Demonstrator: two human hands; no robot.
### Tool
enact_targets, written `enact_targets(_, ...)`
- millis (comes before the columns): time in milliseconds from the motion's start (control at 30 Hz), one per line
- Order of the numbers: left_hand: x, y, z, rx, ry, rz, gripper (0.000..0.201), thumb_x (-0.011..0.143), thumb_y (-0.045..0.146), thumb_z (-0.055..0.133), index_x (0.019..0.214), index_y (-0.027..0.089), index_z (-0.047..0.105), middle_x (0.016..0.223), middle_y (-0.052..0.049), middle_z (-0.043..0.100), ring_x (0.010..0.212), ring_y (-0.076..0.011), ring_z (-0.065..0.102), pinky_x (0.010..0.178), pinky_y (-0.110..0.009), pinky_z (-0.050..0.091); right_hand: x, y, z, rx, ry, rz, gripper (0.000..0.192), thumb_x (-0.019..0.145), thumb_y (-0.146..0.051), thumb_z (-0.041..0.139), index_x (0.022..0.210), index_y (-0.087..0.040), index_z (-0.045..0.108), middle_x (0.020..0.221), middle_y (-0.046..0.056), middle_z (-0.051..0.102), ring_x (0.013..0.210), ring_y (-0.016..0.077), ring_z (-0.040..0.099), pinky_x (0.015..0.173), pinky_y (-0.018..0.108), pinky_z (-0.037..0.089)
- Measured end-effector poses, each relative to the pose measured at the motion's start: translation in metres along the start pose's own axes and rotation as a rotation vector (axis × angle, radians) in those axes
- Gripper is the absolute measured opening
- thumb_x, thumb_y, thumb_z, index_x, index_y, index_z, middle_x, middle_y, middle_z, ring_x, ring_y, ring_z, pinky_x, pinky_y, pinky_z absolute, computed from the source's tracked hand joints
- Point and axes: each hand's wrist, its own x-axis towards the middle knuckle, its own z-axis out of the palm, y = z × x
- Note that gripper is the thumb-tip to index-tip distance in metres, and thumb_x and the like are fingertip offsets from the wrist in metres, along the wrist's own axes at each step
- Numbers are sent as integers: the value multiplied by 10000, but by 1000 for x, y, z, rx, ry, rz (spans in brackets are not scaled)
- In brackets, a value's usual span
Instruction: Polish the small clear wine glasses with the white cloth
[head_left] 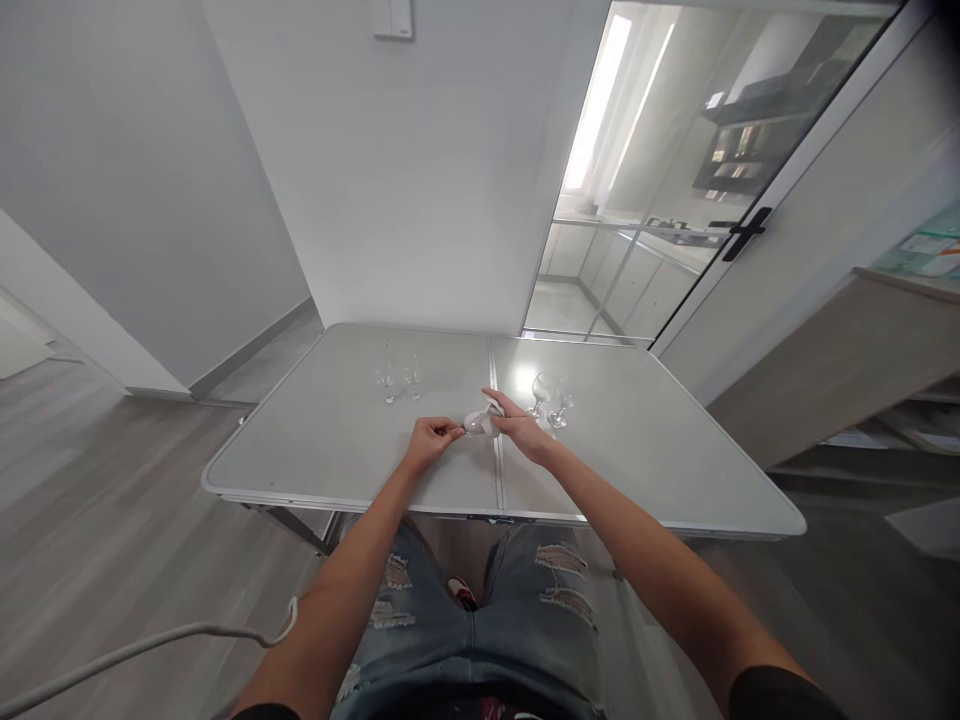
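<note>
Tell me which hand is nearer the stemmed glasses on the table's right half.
Right. The right hand is just left of the stemmed glasses; the left hand is farther off, over the left half of the table.

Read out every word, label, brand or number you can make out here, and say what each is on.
No text can be read in this picture.
Wall switch: a tiny mark at its lower edge, too small to read.
Packs at the right edge: too blurred to read.
Glasses and white cloth: no lettering shows.
</note>
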Motion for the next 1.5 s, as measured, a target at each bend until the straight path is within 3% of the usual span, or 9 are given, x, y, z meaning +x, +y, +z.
enact_targets(167, 1, 1, 0, 15, -39, -7, 396, 703, 516, 775, 711, 120, 769, 611, -33, 648, 582, -118, 490, 557, -240, 341, -2, -11, -18, -358, -202, -71, 524, 948, -339, 478, 1470, -322, 434, 1414, 44, 546, 1249, 259, 516, 1110, 475, 349)
enact_targets(367, 1, 3, -2, -90, 7, -24, 429, 726, 539, 751, 677, 114, 713, 577, 1, 570, 556, -92, 435, 538, -228, 311, -8, -14, -8, -755, -145, -375, 555, 996, -260, 377, 1544, -310, 303, 1193, 59, 687, 1205, 264, 572, 1206, 572, 135)
enact_targets(467, 0, 5, -1, -84, 13, -21, 417, 726, 529, 754, 674, 117, 714, 594, -4, 588, 568, -97, 452, 550, -228, 330, -11, -6, -2, -762, -105, -384, 573, 988, -242, 374, 1552, -292, 287, 1163, 73, 695, 1255, 276, 535, 1191, 574, 170)
enact_targets(600, -2, 5, 0, -21, 2, -24, 398, 723, 513, 759, 674, 118, 740, 588, -20, 618, 567, -108, 466, 549, -238, 329, -10, 0, 2, -629, -38, -230, 486, 966, -255, 398, 1446, -280, 466, 1184, 80, 674, 1150, 276, 567, 1105, 527, 320)
enact_targets(733, -2, 3, 0, -7, -7, -18, 392, 721, 514, 760, 701, 122, 763, 591, -24, 628, 567, -109, 462, 543, -239, 323, -4, 0, 6, -231, 44, -104, 435, 913, -304, 453, 1331, -297, 572, 1169, 32, 650, 1027, 233, 586, 959, 416, 443)
enact_targets(867, 0, -1, -1, -42, 37, -18, 433, 713, 555, 753, 702, 122, 756, 563, -8, 586, 542, -98, 434, 519, -234, 305, -3, 6, 9, 157, 326, -31, 492, 870, -431, 540, 1345, -302, 533, 1115, 25, 643, 955, 219, 596, 824, 349, 487)
enact_targets(967, 2, -4, -2, -62, 112, -24, 437, 719, 564, 748, 696, 129, 737, 565, 1, 556, 542, -94, 424, 516, -234, 306, -8, 13, 7, 340, 512, -79, 552, 861, -481, 581, 1378, -322, 467, 1220, 26, 620, 1058, 223, 597, 856, 348, 499)
enact_targets(1200, 5, -2, -4, -243, 280, -37, 466, 801, 615, 656, 768, 151, 679, 729, -48, 619, 596, -105, 461, 567, -241, 397, -9, 34, 7, 562, 427, -38, 437, 896, -576, 515, 1229, -298, 566, 1323, 56, 617, 1149, 251, 606, 874, 420, 533)
enact_targets(1500, 3, 5, 0, -335, 2, -48, 495, 797, 640, 657, 732, 152, 600, 629, 6, 534, 537, -87, 440, 530, -234, 345, 12, 9, 50, 647, 135, -121, 613, 914, -683, 315, 1328, -286, 531, 1386, 84, 589, 1249, 306, 559, 933, 496, 510)
